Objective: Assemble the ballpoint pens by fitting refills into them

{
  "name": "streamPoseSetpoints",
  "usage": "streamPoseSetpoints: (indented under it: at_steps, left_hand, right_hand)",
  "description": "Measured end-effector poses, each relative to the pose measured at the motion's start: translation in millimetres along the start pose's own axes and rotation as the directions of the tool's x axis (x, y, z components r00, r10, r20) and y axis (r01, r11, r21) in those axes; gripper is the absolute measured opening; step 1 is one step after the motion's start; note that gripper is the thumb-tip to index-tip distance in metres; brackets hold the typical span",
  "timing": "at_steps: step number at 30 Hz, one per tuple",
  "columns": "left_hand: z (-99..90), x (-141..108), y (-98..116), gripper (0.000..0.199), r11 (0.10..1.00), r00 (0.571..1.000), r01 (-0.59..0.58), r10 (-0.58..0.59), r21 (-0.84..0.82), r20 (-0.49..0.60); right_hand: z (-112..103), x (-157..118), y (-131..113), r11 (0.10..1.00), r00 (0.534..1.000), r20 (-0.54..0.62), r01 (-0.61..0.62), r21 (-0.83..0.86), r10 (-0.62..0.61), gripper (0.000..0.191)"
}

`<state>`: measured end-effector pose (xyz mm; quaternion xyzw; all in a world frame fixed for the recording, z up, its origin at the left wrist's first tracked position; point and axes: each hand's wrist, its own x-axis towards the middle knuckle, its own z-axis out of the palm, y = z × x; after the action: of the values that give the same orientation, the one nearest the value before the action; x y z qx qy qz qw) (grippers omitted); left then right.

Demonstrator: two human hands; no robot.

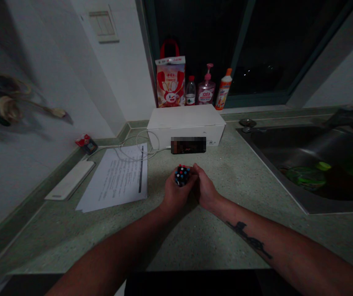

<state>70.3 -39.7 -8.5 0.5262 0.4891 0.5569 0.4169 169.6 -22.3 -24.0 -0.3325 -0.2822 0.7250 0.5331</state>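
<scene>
A small black cube-like object with red, white and blue dots (182, 175) is held above the countertop, near the middle of the head view. My left hand (175, 193) is wrapped round its left and lower sides. My right hand (205, 187) meets the left one at the object's right side, its fingers bent and partly hidden. Whether the right fingertips grip the object cannot be made out. Just beyond my hands, a phone-like device (189, 147) with a blurred screen leans against a white box (185, 119), a white cable running from its left end.
Printed sheets (117, 176), a white power bank (70, 181) and a small red and dark packet (87, 144) lie on the left. A sink (272, 172) is at the right. Behind the box stand a red bag (170, 86), a water bottle (190, 92), a pump bottle (206, 88) and an orange-capped bottle (224, 90).
</scene>
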Motion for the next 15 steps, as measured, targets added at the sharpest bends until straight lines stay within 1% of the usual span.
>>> streamPoseSetpoints:
  at_steps: [4,10,15]
  left_hand:
    - [-0.7,-1.2,-2.4,0.015,0.998,0.999,-0.033,0.034,0.044,-0.02]
    - [-0.6,-1.6,-1.6,0.016,0.999,1.0,-0.02,0.019,0.047,0.018]
    - [0.6,-1.4,0.0,0.018,1.0,1.0,0.001,-0.002,0.029,0.023]
  right_hand:
    - [0.3,-0.9,-0.4,1.0,1.0,0.02,-0.024,-0.014,0.025,0.04]
    - [0.7,-1.0,0.9,1.0,0.999,-0.022,-0.026,0.01,0.026,0.039]
    - [0.0,-0.7,1.7,0.999,0.999,-0.013,-0.043,0.013,0.043,0.039]
